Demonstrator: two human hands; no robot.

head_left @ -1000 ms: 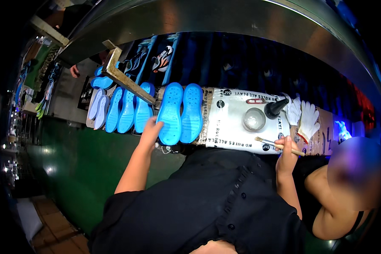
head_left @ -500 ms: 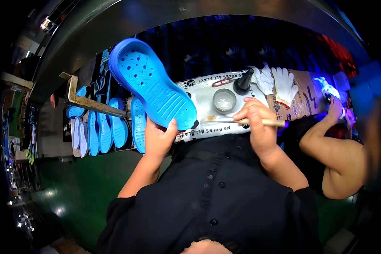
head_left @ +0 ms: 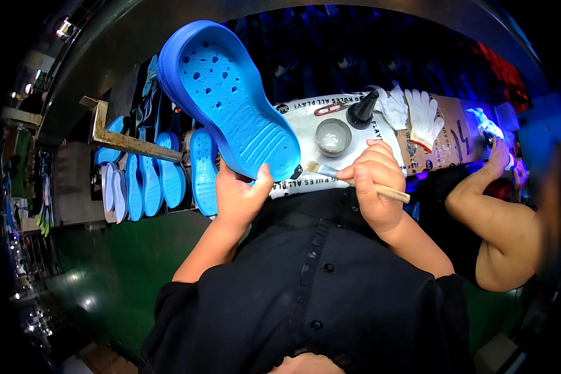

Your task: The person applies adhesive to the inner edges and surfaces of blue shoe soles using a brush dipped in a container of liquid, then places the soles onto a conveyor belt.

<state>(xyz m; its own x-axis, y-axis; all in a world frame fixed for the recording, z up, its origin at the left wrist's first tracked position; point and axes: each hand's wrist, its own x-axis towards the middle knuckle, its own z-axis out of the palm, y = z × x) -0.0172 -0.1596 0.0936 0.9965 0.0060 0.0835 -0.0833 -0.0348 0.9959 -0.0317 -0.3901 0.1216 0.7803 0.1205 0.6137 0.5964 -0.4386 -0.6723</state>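
My left hand [head_left: 240,196] grips a blue shoe sole [head_left: 230,103] near its heel end, thumb on top and the other fingers hidden beneath. The sole is tilted up, its holed toe part pointing away to the upper left. A small black piece [head_left: 298,172] sits at the tip of the heel. In my right hand [head_left: 374,184] is a paintbrush [head_left: 389,192] with a wooden handle, its pale bristles at or very near the black piece; contact is hard to tell. Beyond it a grey cup [head_left: 333,137] of cloudy liquid stands on a white printed sheet [head_left: 299,128].
Beside the cup stand a black cone-topped bottle [head_left: 362,112] and a red snipper-like tool [head_left: 330,109]. White gloves [head_left: 422,118] lie on cardboard [head_left: 452,134]. Several blue soles [head_left: 170,171] line the left under a metal bar [head_left: 137,148]. A co-worker's arm [head_left: 480,193] is at the right.
The brush has moved left, bringing its bristles up to the black piece on the sole's heel. The whole scene has shifted slightly as my view moved. Both hands keep their hold.
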